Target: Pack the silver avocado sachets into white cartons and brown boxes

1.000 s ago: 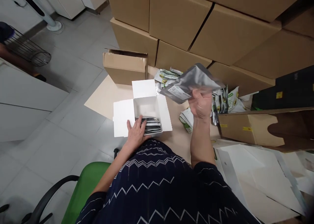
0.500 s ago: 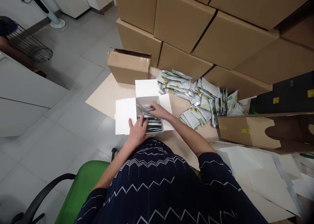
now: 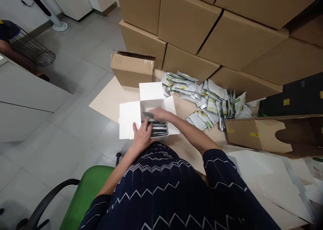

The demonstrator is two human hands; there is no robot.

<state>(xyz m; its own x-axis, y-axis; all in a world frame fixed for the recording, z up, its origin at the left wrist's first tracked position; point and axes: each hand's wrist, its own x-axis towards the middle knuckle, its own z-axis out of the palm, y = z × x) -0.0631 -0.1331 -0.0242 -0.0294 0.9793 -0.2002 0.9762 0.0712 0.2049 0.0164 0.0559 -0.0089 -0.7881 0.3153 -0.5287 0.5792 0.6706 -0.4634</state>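
Observation:
A white carton (image 3: 130, 120) lies open in front of me with its flaps folded out. Several flat sachets (image 3: 158, 128) stand in a row in its near part. My left hand (image 3: 142, 136) rests over the carton's near left edge, fingers spread and tips touching the sachets. Inside the far part of the carton, my right hand (image 3: 159, 114) has its fingers closed on a dark grey sachet (image 3: 148, 114); part of it is hidden by the hand. To the right lies a loose pile of silver-white pouches (image 3: 202, 117) printed with avocados.
Stacked brown cardboard boxes (image 3: 189, 25) rise behind the table. A smaller brown box (image 3: 132, 70) stands beyond the carton. At right are an open cardboard tray (image 3: 252, 132) and white folded cartons (image 3: 267, 176). A green chair (image 3: 87, 193) is at lower left. Another person's arm shows far left.
My right hand has lowered into the carton with the sachet, which now lies flatter and deeper. My left hand stays in place on the sachets.

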